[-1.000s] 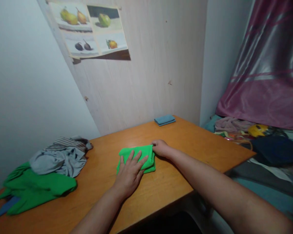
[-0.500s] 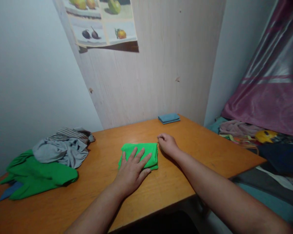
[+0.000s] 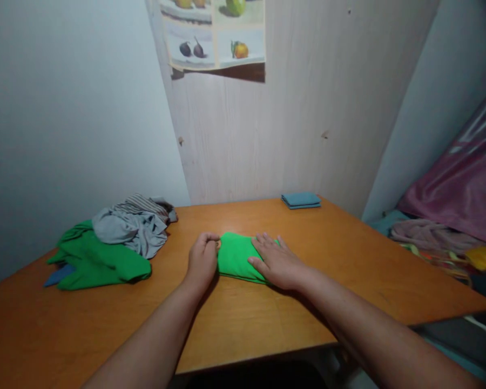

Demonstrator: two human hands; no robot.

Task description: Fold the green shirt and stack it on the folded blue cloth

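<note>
A bright green folded cloth [image 3: 238, 256] lies flat on the wooden table in front of me, its layers showing along the near edge. At its left edge my left hand [image 3: 202, 260] is closed, thumb and fingers pinching the fabric there. My right hand [image 3: 277, 262] rests palm down over the right part of the cloth, fingers stretched out and apart. It covers much of that end.
To the left, a loose heap holds a darker green garment [image 3: 103, 262], a grey garment [image 3: 132, 227] and striped fabric [image 3: 135, 205]. A folded blue cloth [image 3: 301, 200] sits at the back of the table [image 3: 243, 329]. Beyond the right edge hangs a pink curtain [image 3: 457, 183].
My left hand has gone from lying flat on the cloth to gripping its left edge. My right hand has opened from a fist onto the cloth. The view has turned left.
</note>
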